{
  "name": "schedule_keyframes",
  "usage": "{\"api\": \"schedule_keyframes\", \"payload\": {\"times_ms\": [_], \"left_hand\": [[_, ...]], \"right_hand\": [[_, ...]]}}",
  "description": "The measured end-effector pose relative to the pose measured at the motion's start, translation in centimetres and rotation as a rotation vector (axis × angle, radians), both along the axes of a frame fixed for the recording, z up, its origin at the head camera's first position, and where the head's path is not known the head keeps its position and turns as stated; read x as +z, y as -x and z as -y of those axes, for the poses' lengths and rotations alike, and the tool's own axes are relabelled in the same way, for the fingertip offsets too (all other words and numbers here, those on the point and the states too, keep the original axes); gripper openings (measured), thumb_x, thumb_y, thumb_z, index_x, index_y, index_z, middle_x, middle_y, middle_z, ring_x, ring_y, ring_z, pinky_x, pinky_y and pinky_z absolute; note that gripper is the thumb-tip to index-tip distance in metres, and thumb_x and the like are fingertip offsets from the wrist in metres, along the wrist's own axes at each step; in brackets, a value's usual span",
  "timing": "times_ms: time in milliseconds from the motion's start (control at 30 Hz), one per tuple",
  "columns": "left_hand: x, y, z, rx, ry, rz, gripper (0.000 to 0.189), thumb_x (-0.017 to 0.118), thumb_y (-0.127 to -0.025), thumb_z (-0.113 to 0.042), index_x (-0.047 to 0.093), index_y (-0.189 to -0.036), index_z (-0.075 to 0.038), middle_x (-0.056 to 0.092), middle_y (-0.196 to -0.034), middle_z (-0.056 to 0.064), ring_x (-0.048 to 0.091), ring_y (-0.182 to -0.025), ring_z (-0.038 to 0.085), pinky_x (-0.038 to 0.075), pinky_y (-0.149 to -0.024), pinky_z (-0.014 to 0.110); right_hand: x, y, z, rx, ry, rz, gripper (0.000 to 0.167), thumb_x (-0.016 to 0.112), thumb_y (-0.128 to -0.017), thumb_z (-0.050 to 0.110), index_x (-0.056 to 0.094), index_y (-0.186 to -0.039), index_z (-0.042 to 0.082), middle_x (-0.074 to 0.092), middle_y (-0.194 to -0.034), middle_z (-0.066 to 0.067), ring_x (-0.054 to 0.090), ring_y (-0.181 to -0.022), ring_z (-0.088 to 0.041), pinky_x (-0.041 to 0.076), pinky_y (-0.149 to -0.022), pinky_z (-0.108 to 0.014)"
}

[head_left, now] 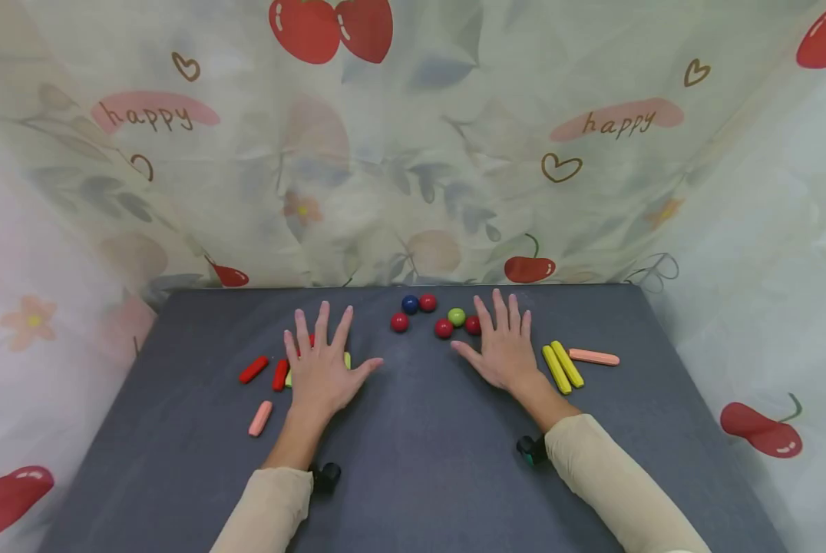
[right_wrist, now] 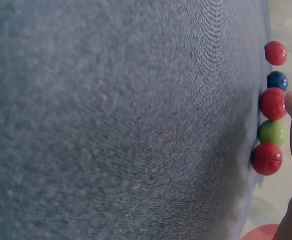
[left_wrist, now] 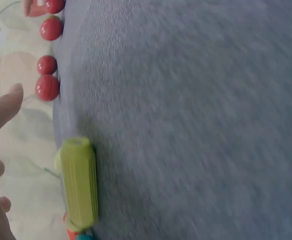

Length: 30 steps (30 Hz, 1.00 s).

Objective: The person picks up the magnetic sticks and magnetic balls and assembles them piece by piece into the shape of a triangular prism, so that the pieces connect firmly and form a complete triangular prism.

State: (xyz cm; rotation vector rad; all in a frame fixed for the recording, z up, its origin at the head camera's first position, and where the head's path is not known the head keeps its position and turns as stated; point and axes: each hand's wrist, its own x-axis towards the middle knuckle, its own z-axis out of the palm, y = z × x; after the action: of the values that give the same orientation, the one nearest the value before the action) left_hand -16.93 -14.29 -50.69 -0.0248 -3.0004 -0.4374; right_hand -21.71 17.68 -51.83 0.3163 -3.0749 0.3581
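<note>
The yellow-green stick [left_wrist: 79, 185] lay on the dark grey table [head_left: 420, 468], at the left of the scene, below the left hand [head_left: 322, 376] and apart from its thumb. By the left wrist view, its long axis ran roughly left to right, across the line of the fingers, with one end pointing right. From the head, the hand hid most of that spot and yellow showed on both sides; whether those patches belonged to one stick could not be told. The left hand was plainly the nearer of the two. Its fingers were spread and pointed far, its thumb stretched right, and it held nothing. A red stick [head_left: 280, 375] lay just left of it, its long axis close to near-far.

The right hand [head_left: 506, 349] was likewise spread and held nothing, fingers pointing far, thumb toward the far left. A red ball [head_left: 471, 326] sat just left of its index finger. To its right, two yellow sticks [head_left: 556, 370] lay side by side, slanting from far left to near right; a pink stick [head_left: 594, 356] lay beside them, running left to right.
</note>
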Motion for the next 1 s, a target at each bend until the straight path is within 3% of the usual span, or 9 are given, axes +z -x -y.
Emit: {"api": "schedule_keyframes", "payload": {"times_ms": [133,267,500,600,733,867,1000], "left_hand": [[0.1,-0.4,1.2,0.009,-0.020,0.013,0.103,0.062,-0.083,-0.078,0.018,-0.164,-0.032,0.004,-0.174,0.010,-0.011,-0.158,0.047,-0.001,-0.122,0.073],[0.1,-0.7,2.0,0.018,-0.053,0.017,0.098,0.069,-0.081,-0.073,0.035,-0.158,-0.023,0.010,-0.172,0.012,-0.007,-0.157,0.048,0.001,-0.122,0.073],[-0.1,-0.7,2.3,0.009,-0.143,0.040,0.066,0.077,-0.082,-0.061,0.066,-0.119,-0.008,0.016,-0.170,0.013,-0.002,-0.157,0.049,0.004,-0.122,0.072],[-0.2,-0.8,2.0,0.009,-0.151,0.069,0.055,0.079,-0.083,-0.057,0.069,-0.107,-0.008,0.019,-0.169,0.014,-0.001,-0.157,0.050,0.003,-0.122,0.071],[-0.2,-0.9,1.7,0.016,-0.148,0.107,0.044,0.083,-0.083,-0.046,0.071,-0.102,-0.008,0.025,-0.165,0.017,0.001,-0.156,0.049,0.004,-0.123,0.070],[0.1,-1.1,1.4,0.018,-0.171,0.130,0.030,0.083,-0.085,-0.031,0.075,-0.101,-0.008,0.031,-0.162,0.019,0.004,-0.156,0.047,0.006,-0.123,0.069],[0.4,-1.3,0.9,0.003,-0.192,0.099,0.022,0.082,-0.087,-0.024,0.076,-0.100,-0.008,0.037,-0.158,0.019,0.008,-0.154,0.046,0.012,-0.122,0.068]], "right_hand": [[0.1,0.4,0.0,0.002,0.034,0.008,0.097,0.059,-0.093,0.067,0.013,-0.165,0.019,0.007,-0.171,-0.019,0.005,-0.158,-0.044,0.010,-0.124,-0.068],[0.0,0.8,0.1,0.002,0.055,0.006,0.093,0.063,-0.095,0.058,0.016,-0.164,0.016,0.016,-0.168,-0.022,0.014,-0.157,-0.046,0.019,-0.124,-0.066],[-0.6,1.4,0.2,-0.014,0.086,-0.030,0.072,0.064,-0.100,0.043,0.034,-0.158,0.012,0.041,-0.154,-0.024,0.033,-0.148,-0.045,0.037,-0.114,-0.065],[-0.9,1.4,0.2,-0.022,0.094,-0.033,0.059,0.062,-0.102,0.039,0.045,-0.152,0.012,0.050,-0.145,-0.021,0.041,-0.140,-0.044,0.041,-0.110,-0.062],[-1.2,1.3,0.2,-0.028,0.101,-0.048,0.047,0.061,-0.102,0.036,0.056,-0.141,0.010,0.055,-0.134,-0.019,0.048,-0.127,-0.041,0.046,-0.102,-0.057],[-1.1,1.0,0.1,-0.035,0.151,-0.050,0.045,0.067,-0.100,0.034,0.061,-0.135,0.008,0.058,-0.125,-0.020,0.049,-0.116,-0.040,0.046,-0.095,-0.055],[-0.7,0.4,-0.3,-0.046,0.214,-0.025,0.047,0.071,-0.096,0.035,0.064,-0.133,0.007,0.059,-0.121,-0.019,0.049,-0.111,-0.038,0.043,-0.090,-0.053]]}}
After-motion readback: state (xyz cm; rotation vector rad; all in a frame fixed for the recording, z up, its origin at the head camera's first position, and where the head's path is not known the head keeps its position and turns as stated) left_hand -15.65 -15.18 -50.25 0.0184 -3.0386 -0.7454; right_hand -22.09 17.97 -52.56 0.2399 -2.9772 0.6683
